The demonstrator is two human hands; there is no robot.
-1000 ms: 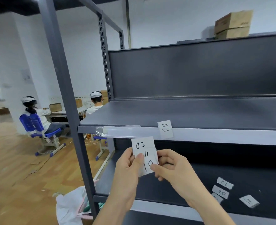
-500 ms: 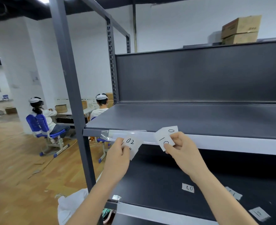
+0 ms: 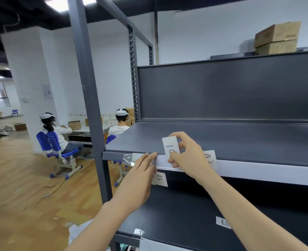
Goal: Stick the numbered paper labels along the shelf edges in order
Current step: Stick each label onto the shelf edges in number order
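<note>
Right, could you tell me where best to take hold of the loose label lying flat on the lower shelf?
Take the loose label by its near edge, coming from the front, beneath the upper shelf edge. It lies flat on the lower shelf, so nothing stands up to pinch; probably tease that edge up first, then pinch it.

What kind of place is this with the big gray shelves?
Probably a storeroom or warehouse workroom: tall metal shelving, cardboard boxes stacked up top, and people seated at desks behind.
</note>
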